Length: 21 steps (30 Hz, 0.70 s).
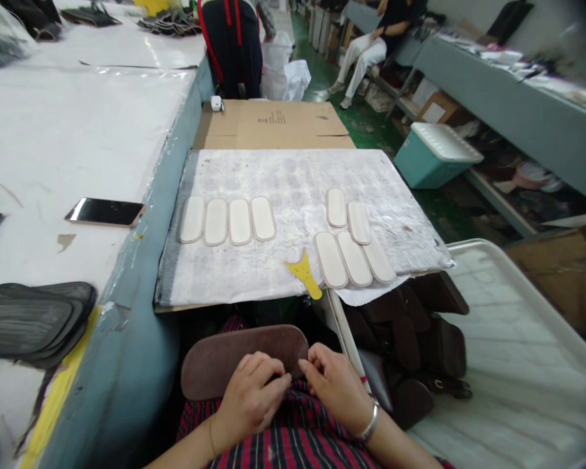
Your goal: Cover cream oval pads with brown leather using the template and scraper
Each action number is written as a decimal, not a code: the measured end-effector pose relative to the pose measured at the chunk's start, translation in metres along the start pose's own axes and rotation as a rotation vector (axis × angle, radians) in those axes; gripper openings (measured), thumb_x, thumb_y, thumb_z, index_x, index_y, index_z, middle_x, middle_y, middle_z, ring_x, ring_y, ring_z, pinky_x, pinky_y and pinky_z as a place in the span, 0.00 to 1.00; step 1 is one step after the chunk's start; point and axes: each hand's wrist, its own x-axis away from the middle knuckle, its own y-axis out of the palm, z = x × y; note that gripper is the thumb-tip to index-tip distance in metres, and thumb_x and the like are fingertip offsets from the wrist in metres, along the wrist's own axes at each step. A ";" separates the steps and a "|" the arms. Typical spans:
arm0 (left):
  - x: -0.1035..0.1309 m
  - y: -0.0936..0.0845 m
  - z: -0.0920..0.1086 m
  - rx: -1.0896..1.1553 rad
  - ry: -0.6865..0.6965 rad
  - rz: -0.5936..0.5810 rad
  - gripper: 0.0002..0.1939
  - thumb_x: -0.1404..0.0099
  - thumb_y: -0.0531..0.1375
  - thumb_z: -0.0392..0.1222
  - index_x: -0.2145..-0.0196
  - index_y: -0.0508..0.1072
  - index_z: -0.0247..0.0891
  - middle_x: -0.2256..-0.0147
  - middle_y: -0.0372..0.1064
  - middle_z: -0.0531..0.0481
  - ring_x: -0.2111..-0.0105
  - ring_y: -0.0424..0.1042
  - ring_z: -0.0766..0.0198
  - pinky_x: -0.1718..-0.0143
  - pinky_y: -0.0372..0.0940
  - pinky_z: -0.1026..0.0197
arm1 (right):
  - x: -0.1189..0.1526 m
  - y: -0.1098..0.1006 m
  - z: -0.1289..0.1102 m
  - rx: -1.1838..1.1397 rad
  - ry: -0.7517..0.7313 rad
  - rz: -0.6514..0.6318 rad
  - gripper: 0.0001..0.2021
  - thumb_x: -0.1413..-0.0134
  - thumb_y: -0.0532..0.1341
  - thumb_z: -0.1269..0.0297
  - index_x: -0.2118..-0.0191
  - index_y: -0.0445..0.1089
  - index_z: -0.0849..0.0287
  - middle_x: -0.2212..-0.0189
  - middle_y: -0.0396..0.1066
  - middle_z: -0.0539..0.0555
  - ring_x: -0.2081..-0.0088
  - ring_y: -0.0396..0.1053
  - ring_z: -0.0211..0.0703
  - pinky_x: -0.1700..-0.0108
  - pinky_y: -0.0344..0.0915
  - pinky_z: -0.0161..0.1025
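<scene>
A long brown leather piece with rounded ends (239, 355) lies across my lap, over a striped red and dark cloth. My left hand (254, 394) is closed at its lower edge, thumb and forefinger together near the right end. At that right end my right hand (336, 387) pinches the rim between thumb and fingers. Beyond them, on a white-covered board (293, 176), sits a yellow forked tool (305, 275). Several cream oval pads (240, 221) form a row on the board's left, and more cream pads (330, 260) lie at the right, some overlapping.
Right of me, a pale tray (512, 339) holds several dark brown leather pieces (405, 326). On the left table lie a phone (106, 212) and a stack of dark strips (29, 322). A teal bin (434, 156) stands on the floor. Two people are farther back.
</scene>
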 end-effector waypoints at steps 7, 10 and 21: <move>0.000 0.006 -0.001 0.079 -0.139 0.036 0.07 0.38 0.52 0.37 0.70 0.70 0.38 0.71 0.66 0.50 0.71 0.60 0.65 0.71 0.55 0.62 | -0.010 -0.001 -0.009 0.094 -0.107 0.015 0.09 0.46 0.55 0.60 0.74 0.59 0.56 0.80 0.60 0.46 0.77 0.59 0.36 0.75 0.52 0.34; 0.002 0.007 -0.002 0.071 -0.144 0.056 0.08 0.38 0.52 0.38 0.72 0.69 0.37 0.72 0.65 0.49 0.71 0.60 0.64 0.71 0.56 0.62 | -0.009 -0.002 -0.013 0.209 -0.372 -0.058 0.09 0.43 0.51 0.62 0.73 0.60 0.57 0.77 0.62 0.49 0.74 0.61 0.37 0.71 0.52 0.35; -0.003 0.005 -0.004 0.077 -0.171 0.008 0.07 0.39 0.54 0.41 0.73 0.66 0.36 0.71 0.65 0.49 0.70 0.60 0.63 0.71 0.56 0.61 | -0.032 -0.008 -0.009 0.326 -0.343 0.012 0.07 0.45 0.55 0.62 0.71 0.60 0.58 0.79 0.61 0.47 0.76 0.59 0.36 0.74 0.51 0.34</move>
